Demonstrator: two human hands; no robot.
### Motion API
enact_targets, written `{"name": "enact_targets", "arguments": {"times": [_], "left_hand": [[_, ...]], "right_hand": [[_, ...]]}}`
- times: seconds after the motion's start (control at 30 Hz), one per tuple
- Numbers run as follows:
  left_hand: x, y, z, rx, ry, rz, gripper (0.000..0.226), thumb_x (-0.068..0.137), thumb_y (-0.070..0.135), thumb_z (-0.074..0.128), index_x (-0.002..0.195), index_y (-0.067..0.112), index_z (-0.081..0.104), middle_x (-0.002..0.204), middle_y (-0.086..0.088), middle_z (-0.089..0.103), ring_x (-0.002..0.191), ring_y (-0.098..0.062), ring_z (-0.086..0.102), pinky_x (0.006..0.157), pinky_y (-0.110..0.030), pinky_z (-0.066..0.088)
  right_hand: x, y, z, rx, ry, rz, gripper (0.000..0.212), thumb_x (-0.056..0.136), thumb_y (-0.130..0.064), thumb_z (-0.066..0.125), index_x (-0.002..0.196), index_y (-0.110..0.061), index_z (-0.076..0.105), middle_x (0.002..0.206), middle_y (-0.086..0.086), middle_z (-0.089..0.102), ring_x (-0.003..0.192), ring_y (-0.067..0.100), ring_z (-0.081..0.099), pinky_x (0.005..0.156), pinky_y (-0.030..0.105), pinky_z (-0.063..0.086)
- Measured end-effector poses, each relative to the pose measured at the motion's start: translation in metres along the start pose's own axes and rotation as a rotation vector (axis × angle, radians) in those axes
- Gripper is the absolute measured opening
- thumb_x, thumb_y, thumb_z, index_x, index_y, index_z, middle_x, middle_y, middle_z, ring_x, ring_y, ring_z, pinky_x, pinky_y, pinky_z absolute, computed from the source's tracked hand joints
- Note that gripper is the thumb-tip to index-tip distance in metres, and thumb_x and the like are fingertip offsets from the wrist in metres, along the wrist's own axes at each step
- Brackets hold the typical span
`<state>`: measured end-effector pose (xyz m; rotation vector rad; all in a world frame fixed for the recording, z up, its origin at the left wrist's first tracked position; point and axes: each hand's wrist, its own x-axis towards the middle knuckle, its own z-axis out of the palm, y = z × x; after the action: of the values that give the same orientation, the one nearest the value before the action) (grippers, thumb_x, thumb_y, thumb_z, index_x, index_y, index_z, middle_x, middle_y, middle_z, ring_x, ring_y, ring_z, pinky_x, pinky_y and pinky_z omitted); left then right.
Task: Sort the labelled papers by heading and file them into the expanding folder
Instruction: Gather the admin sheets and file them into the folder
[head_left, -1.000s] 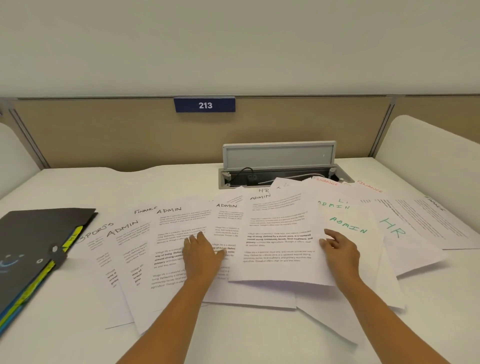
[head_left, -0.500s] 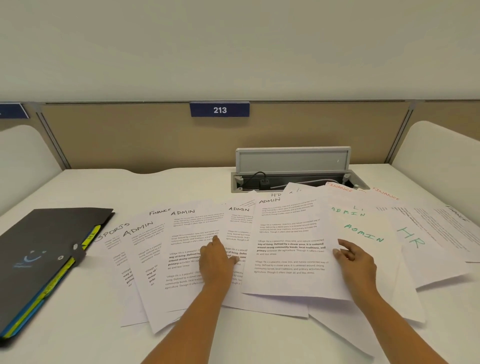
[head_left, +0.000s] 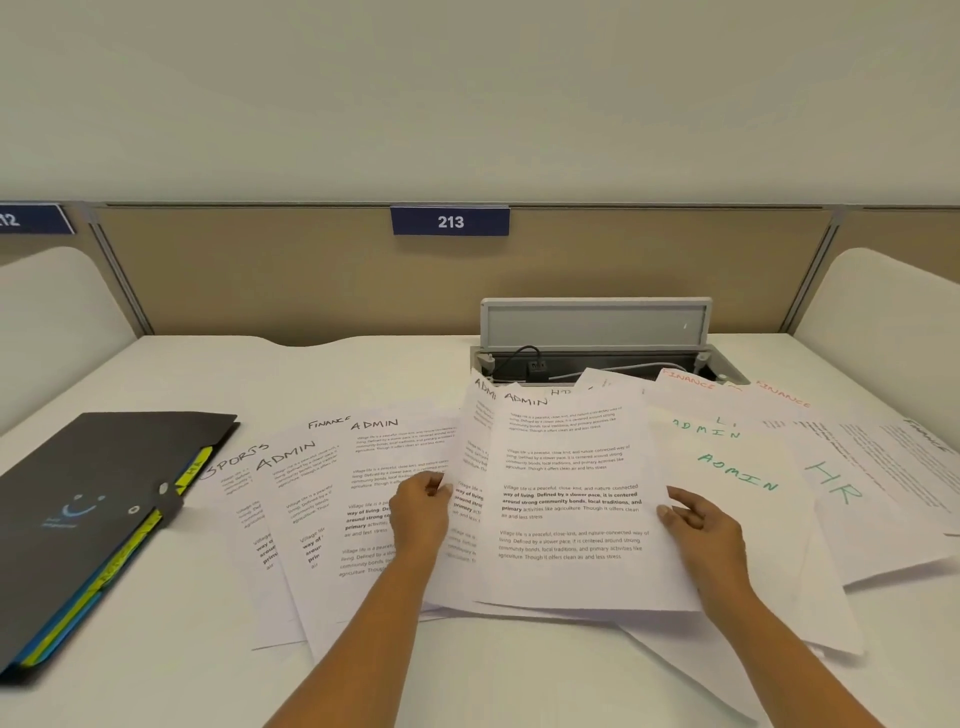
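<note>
Pinching up the second ADMIN sheet (head_left: 475, 447) with the left hand (head_left: 421, 514), flat a moment ago; gripping the front ADMIN sheet (head_left: 571, 467) at centre frame with the right hand (head_left: 701, 530); probably gathering that heading, leaving the expanding folder (head_left: 93, 499) closed at left.

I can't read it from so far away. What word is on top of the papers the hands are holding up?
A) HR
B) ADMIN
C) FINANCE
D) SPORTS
B: the lifted sheets, gripped at their edges by the left hand and right hand, both show ADMIN handwritten in black at the top.
</note>
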<state>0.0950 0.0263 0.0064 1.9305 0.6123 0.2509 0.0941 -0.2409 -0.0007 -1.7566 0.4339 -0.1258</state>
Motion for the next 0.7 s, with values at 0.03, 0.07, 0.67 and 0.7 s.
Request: {"name": "enact_targets", "arguments": {"times": [0.03,0.07,0.67,0.7], "left_hand": [[0.000,-0.001,-0.001,-0.094,-0.021,-0.027,0.020,0.091,0.006,0.055,0.107,0.003,0.066,0.103,-0.012,0.069,0.087,-0.022,0.061,0.082,-0.032,0.050],[-0.001,-0.002,-0.002,-0.196,-0.040,-0.057,0.022,0.090,0.004,0.055,0.109,0.003,0.066,0.104,-0.012,0.069,0.090,-0.024,0.063,0.085,-0.033,0.051],[-0.001,-0.012,-0.044,-0.432,-0.037,-0.111,0.026,0.094,0.009,0.051,0.117,0.005,0.063,0.100,-0.007,0.067,0.090,-0.024,0.064,0.080,-0.031,0.054],[0.002,-0.014,-0.049,-0.383,-0.012,-0.112,0.026,0.094,0.011,0.053,0.118,0.006,0.062,0.101,-0.008,0.067,0.091,-0.024,0.063,0.081,-0.032,0.053]], "right_hand": [[-0.001,-0.001,0.003,0.010,-0.013,0.005,0.030,0.087,-0.012,0.063,0.118,-0.013,0.062,0.092,0.008,0.068,0.097,0.032,0.063,0.094,0.047,0.049],[-0.001,-0.001,0.006,0.024,-0.028,0.006,0.029,0.087,-0.011,0.063,0.116,-0.013,0.063,0.090,0.007,0.069,0.096,0.033,0.063,0.093,0.047,0.049],[-0.012,-0.029,0.051,0.108,-0.286,0.003,0.046,0.083,0.000,0.066,0.124,-0.013,0.050,0.107,0.014,0.063,0.090,0.032,0.062,0.078,0.040,0.051],[-0.012,-0.029,0.053,0.106,-0.291,-0.007,0.048,0.083,0.000,0.065,0.126,-0.012,0.049,0.109,0.014,0.063,0.092,0.033,0.063,0.079,0.041,0.052]]}}
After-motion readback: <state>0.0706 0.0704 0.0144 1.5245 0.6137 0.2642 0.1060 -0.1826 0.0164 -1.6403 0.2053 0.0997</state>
